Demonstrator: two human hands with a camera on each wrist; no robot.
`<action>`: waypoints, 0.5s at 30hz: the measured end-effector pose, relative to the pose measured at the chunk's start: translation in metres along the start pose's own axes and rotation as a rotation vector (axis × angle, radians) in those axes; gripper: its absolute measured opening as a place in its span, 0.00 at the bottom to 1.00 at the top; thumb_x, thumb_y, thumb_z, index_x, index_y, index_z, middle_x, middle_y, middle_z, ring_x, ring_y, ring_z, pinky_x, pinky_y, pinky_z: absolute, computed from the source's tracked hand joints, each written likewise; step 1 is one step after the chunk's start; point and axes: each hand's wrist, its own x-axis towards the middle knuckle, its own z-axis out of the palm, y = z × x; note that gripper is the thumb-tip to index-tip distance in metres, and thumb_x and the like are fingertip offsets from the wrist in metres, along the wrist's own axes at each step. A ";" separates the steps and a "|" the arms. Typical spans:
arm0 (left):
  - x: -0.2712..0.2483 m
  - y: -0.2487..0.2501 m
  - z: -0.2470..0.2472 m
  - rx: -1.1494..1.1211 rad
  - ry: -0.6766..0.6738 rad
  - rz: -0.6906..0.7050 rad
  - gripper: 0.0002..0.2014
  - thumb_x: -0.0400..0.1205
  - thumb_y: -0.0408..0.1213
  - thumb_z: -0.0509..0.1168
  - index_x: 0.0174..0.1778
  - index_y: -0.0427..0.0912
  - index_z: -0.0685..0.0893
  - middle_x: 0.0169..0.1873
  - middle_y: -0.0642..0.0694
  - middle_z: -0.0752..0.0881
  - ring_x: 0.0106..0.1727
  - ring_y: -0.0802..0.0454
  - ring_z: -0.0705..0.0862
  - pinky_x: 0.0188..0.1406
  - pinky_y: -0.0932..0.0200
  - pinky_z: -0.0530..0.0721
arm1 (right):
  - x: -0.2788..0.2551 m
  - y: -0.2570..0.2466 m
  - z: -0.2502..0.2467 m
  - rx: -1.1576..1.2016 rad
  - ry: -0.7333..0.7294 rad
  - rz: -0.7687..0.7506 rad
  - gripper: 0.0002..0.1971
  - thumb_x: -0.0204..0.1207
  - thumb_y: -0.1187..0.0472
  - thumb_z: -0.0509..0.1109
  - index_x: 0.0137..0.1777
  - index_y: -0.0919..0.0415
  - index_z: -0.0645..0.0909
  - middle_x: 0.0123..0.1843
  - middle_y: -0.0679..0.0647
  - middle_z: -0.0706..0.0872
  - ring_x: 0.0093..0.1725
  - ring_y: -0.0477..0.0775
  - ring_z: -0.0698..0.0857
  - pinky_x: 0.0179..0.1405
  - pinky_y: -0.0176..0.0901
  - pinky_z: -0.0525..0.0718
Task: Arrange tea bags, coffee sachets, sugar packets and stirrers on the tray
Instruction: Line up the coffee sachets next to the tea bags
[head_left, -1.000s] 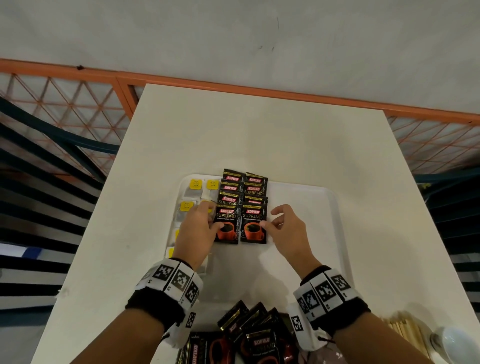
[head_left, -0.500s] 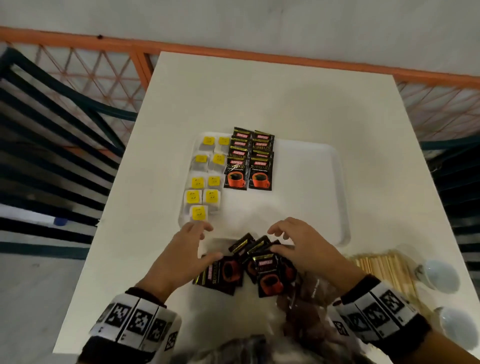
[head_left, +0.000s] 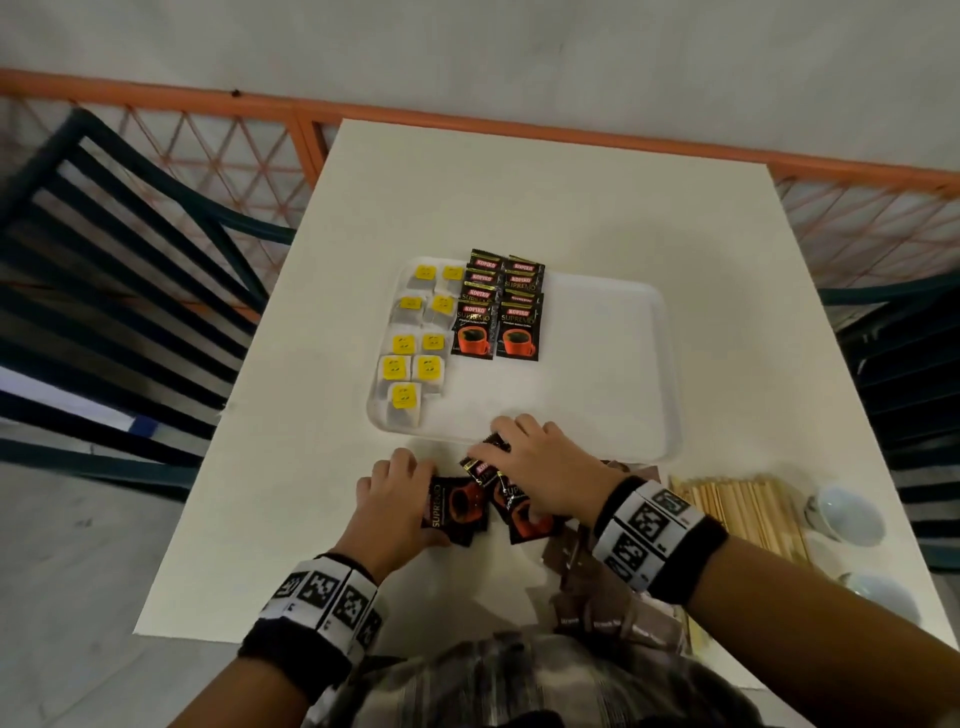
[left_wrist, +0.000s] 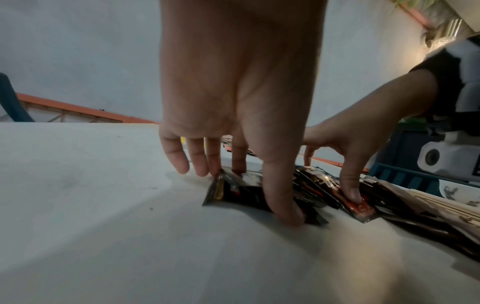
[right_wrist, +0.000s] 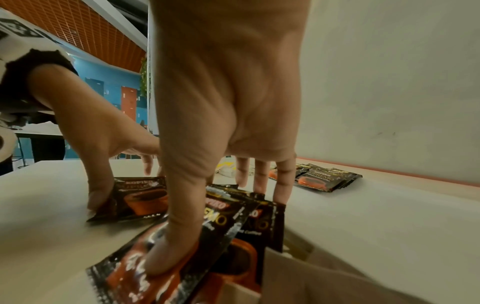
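Black coffee sachets (head_left: 470, 506) lie under both hands' fingertips.

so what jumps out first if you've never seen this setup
Both hands, left hand and right hand, press on loose coffee sachets lying on the table just short of the white tray. On the tray's left part, yellow-tagged tea bags sit beside overlapping sachet rows.

White surface (head_left: 519, 197) bore a white tray (head_left: 613, 364) at its middle. Along the near edge lay loose coffee sachets (head_left: 457, 512), brown packets (head_left: 613, 618) and a bundle of wooden stirrers (head_left: 748, 509); two white cups (head_left: 844, 512) stood at the right.
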 end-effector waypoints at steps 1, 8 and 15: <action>0.000 0.000 0.001 0.000 -0.002 -0.002 0.35 0.69 0.56 0.72 0.67 0.43 0.70 0.63 0.43 0.68 0.62 0.43 0.70 0.60 0.50 0.70 | 0.001 0.000 -0.002 -0.002 -0.002 0.007 0.48 0.57 0.59 0.82 0.74 0.52 0.59 0.70 0.61 0.66 0.64 0.62 0.70 0.56 0.55 0.79; -0.001 0.002 0.001 -0.097 -0.056 0.058 0.33 0.69 0.58 0.71 0.61 0.40 0.70 0.58 0.44 0.77 0.56 0.44 0.77 0.53 0.52 0.77 | 0.002 0.006 -0.008 0.047 -0.090 0.026 0.33 0.62 0.57 0.80 0.64 0.62 0.68 0.63 0.59 0.75 0.61 0.60 0.76 0.57 0.54 0.77; 0.001 -0.009 -0.004 -0.474 -0.074 -0.046 0.23 0.72 0.39 0.74 0.56 0.44 0.68 0.55 0.45 0.74 0.54 0.46 0.79 0.43 0.60 0.73 | -0.009 0.029 -0.029 0.655 -0.046 0.126 0.18 0.70 0.63 0.73 0.55 0.56 0.70 0.52 0.56 0.83 0.49 0.55 0.82 0.43 0.44 0.79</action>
